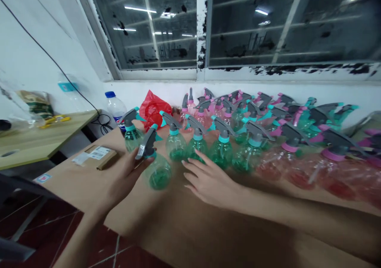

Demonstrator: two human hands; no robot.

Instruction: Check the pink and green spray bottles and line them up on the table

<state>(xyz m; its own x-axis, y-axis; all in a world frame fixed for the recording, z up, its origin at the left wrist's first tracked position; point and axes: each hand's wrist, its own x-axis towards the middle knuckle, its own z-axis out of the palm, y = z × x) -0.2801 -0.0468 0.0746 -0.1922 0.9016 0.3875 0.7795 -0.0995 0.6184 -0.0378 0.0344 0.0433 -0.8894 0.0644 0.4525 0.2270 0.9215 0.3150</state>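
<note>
My left hand [129, 170] is closed around the neck of a green spray bottle [160, 172] with a grey trigger head, tilted so its base swings to the right. Fingers spread, my right hand [210, 180] hovers just right of that bottle and holds nothing. Beyond it stand more green spray bottles with teal collars, among them a nearby green spray bottle [197, 145] just behind my right fingertips. Another green spray bottle [133, 135] stands behind my left hand. Whether the tilted bottle's base touches the table cannot be made out.
Pink spray bottles [300, 172] crowd the right side, with more rows behind. A red plastic bag [153, 109], a blue-capped drink bottle [115, 106] and a cardboard box [99, 157] sit toward the left of the brown table [166, 228]. A wooden desk [38, 141] stands farther left.
</note>
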